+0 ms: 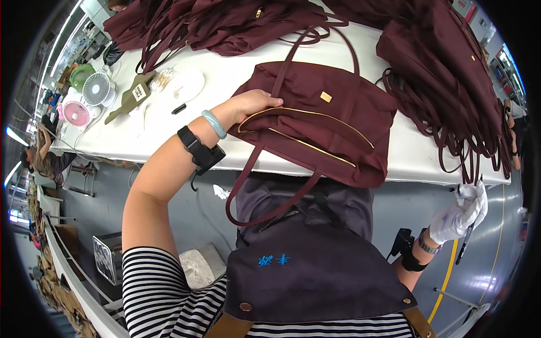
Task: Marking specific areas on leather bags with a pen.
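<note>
A burgundy fabric tote bag (312, 84) with two long handles lies on the white table in front of me. Its front zipper (325, 112), edged in gold, gapes open, and a small gold plate (326, 97) sits above it. My bare left hand (255, 103) pinches the bag at the left end of that zipper, thumb on top. One handle (270, 215) droops over the table edge against my dark apron. Off to the right, away from the bag, my right hand (458, 215) wears a white glove and grips a slim dark pen-like tool (466, 243).
Burgundy bags are heaped at the back (228, 25) and hang over the right side (435, 72). A black marker cap or pen (178, 109), an olive cloth piece (131, 99) and small fans (97, 88) occupy the left. A person (46, 156) is beyond the table's left end.
</note>
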Motion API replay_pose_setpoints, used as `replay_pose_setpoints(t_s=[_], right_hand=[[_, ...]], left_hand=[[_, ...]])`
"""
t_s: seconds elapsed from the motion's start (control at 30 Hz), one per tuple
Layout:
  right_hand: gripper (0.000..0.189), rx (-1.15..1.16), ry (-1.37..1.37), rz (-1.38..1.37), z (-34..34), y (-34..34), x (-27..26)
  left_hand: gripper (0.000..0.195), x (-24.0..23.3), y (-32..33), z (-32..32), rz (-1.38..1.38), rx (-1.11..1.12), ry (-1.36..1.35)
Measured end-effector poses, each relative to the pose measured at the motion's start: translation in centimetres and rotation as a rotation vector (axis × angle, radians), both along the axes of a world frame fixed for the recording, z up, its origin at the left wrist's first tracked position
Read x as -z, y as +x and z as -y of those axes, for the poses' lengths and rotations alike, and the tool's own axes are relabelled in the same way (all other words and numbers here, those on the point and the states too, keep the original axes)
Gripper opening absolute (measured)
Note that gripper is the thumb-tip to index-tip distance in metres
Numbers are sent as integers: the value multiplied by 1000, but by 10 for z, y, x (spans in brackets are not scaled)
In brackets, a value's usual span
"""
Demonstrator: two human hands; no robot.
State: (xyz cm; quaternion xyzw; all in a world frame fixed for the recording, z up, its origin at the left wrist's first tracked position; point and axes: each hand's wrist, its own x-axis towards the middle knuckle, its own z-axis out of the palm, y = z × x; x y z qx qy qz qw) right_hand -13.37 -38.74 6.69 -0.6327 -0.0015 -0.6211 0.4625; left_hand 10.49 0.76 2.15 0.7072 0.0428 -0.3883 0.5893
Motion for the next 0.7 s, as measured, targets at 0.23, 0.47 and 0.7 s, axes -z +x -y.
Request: replay_pose_setpoints(t_s=[0.23,0.47,0.7], right_hand=[[28,-682,-185,-85,-113,31,7],[26,-1176,51,-418,-168,89,28],[23,-1030,159,-559,-153,129,49]], left_hand=[[23,-10,-62,-14,1125,-386,32],[50,7,-98,-16,1540,228,449],[17,22,-87,5,1288,39,190]])
